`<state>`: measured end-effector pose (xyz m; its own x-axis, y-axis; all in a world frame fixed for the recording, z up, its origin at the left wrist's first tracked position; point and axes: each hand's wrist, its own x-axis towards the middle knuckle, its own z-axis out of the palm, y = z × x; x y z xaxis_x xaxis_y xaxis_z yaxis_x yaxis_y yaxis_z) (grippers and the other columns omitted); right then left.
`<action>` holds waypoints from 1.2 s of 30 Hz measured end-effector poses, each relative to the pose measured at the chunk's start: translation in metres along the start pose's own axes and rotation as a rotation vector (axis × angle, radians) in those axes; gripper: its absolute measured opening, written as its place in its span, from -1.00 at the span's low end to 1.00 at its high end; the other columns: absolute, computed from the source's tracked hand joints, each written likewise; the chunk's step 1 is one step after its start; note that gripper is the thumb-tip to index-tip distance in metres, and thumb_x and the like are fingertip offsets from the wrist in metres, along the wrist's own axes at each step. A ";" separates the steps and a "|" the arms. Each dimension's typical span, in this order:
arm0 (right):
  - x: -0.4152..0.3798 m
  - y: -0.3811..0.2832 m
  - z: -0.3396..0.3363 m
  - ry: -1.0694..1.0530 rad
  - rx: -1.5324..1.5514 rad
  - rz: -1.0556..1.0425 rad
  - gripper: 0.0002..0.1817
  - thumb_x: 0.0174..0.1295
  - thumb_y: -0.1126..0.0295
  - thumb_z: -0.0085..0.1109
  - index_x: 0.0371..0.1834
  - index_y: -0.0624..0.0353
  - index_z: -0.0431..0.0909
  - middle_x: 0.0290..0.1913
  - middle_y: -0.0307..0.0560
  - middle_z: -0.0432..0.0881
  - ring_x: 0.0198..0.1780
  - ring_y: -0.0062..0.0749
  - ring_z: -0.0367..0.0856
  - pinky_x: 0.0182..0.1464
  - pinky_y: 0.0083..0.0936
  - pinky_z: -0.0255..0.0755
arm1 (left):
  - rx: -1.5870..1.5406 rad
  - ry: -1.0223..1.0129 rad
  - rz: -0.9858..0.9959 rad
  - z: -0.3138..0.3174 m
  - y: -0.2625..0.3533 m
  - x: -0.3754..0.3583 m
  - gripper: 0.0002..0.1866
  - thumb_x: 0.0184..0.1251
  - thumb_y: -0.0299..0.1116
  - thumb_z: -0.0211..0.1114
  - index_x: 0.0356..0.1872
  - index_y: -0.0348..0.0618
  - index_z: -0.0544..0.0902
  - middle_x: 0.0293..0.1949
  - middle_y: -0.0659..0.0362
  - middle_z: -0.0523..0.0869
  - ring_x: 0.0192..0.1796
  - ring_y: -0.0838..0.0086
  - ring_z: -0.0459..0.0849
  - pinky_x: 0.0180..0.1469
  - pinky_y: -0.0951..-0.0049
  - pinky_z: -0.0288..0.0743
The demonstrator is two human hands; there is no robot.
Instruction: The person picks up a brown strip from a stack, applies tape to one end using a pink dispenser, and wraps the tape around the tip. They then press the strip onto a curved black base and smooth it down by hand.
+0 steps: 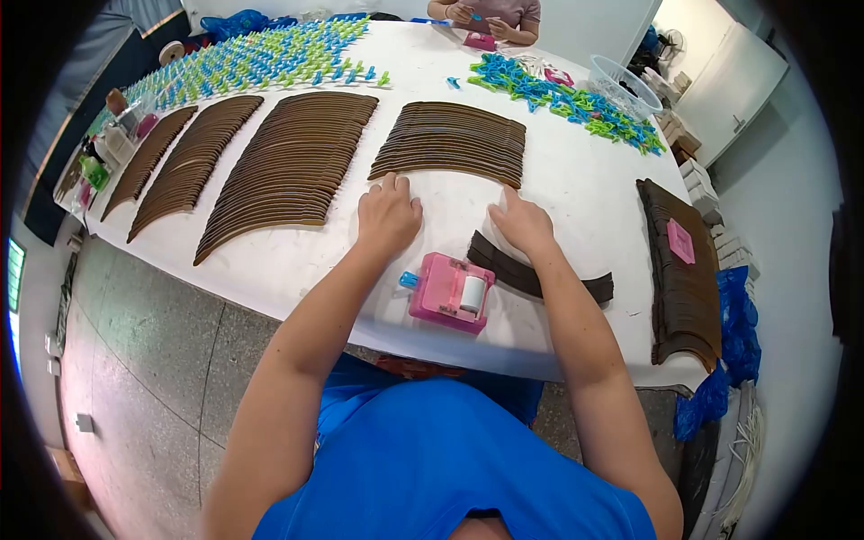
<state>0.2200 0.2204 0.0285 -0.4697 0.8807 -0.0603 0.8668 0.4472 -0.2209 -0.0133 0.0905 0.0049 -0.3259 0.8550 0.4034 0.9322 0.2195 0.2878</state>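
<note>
Both hands rest at the near edge of a stack of curved dark brown strips point(452, 139). My left hand point(390, 214) touches its lower left corner, fingers curled; whether it pinches a strip is too small to tell. At the lower right corner is my right hand point(522, 221), its fingers bent against the strip ends. Below and between the hands lies a pink device point(436, 292) with a white roll point(472, 293) and a blue clip point(409, 280) at its left. A loose curved brown piece point(508, 268) lies partly under my right forearm.
Three more groups of brown strips point(292, 162) fan out on the left. Blue and green clips point(261, 63) cover the back left, with a pile point(567, 99) at the back right. Brown sheets point(679, 288) lie right. A person point(495, 16) sits across the table.
</note>
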 end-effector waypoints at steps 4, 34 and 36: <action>-0.001 0.000 0.000 0.006 -0.007 -0.001 -0.17 0.49 -0.15 -0.03 0.69 0.15 0.27 0.18 0.28 0.78 0.22 0.18 0.76 0.28 0.02 0.60 | -0.002 -0.010 -0.001 -0.001 0.000 0.001 -0.64 0.47 -0.15 0.29 0.03 -0.26 0.65 0.12 -0.03 0.68 0.07 0.01 0.72 0.14 -0.01 0.56; -0.045 0.081 -0.018 0.119 0.031 -0.185 -0.58 0.49 0.23 0.11 0.34 -0.04 0.70 0.08 0.07 0.65 0.12 0.04 0.69 0.22 -0.12 0.61 | -0.007 0.071 0.062 0.000 0.000 -0.002 -0.73 0.43 -0.26 0.32 -0.09 -0.29 0.66 0.06 -0.04 0.73 0.00 0.01 0.74 0.09 -0.01 0.60; -0.051 0.082 -0.018 0.136 -0.068 -0.263 -0.60 0.50 0.20 0.12 0.34 -0.08 0.70 0.05 0.03 0.65 0.12 0.01 0.69 0.19 -0.09 0.62 | -0.003 0.069 0.064 0.000 -0.001 -0.002 -0.74 0.43 -0.26 0.32 -0.10 -0.28 0.67 0.05 -0.04 0.73 0.00 0.01 0.74 0.08 0.00 0.60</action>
<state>0.3184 0.2146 0.0312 -0.6572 0.7437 0.1224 0.7294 0.6684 -0.1454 -0.0142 0.0887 0.0040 -0.2755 0.8329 0.4799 0.9511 0.1636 0.2621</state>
